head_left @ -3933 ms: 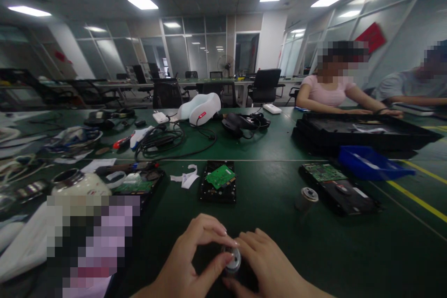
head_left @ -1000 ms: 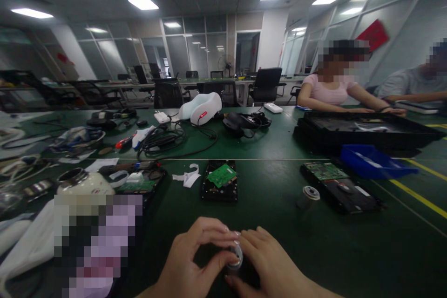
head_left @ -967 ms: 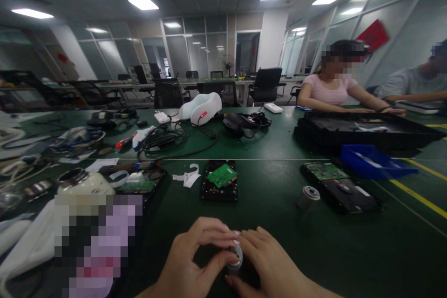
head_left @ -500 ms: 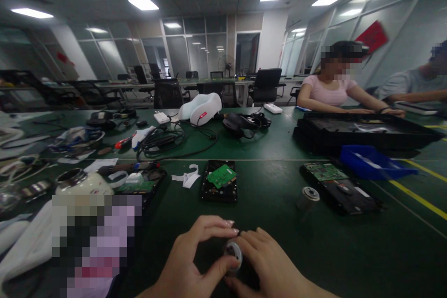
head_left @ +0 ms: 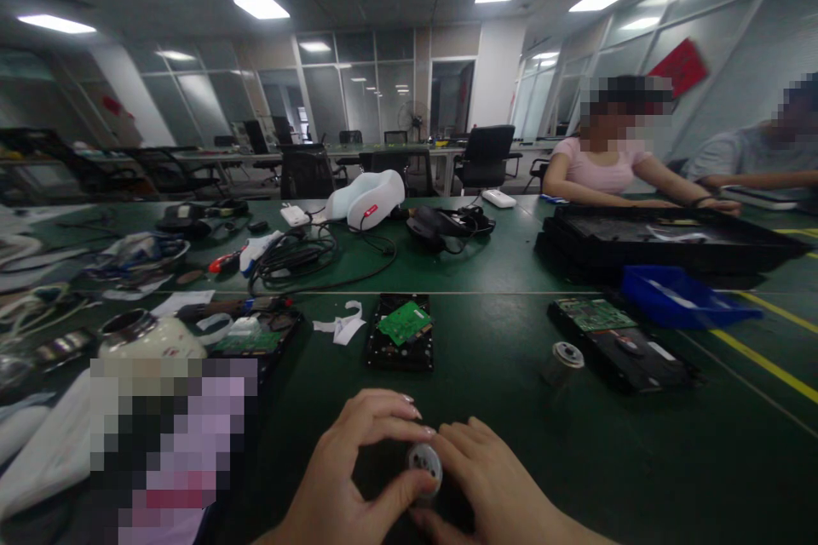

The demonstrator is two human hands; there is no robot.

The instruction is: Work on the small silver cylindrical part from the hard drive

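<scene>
Low at the front of the green table, a small silver metal cylinder [head_left: 422, 461] with a round, holed end facing up sits between my hands. My left hand [head_left: 351, 464] is closed on it, thumb pressing its top edge and fingers curved around the far side. From the right, my right hand [head_left: 495, 477] wraps its fingers against the cylinder's side; its thumb is partly seen below. The cylinder's lower part is hidden. Farther right stands a similar metal cylinder [head_left: 568, 356]. Ahead lies a black hard drive [head_left: 402, 358] with a loose green circuit board [head_left: 405, 323] on top.
Another hard drive [head_left: 645, 358] lies right, near a blue bin [head_left: 683, 306] and a black tray [head_left: 671, 251]. Paper scraps [head_left: 345, 326], black cables [head_left: 297, 251] and a cream pot [head_left: 159, 341] are to the left. A person in pink [head_left: 604, 166] sits across the table.
The fingers of my left hand have lifted and shifted slightly left around the cylinder. My right hand and the things on the table look almost the same.
</scene>
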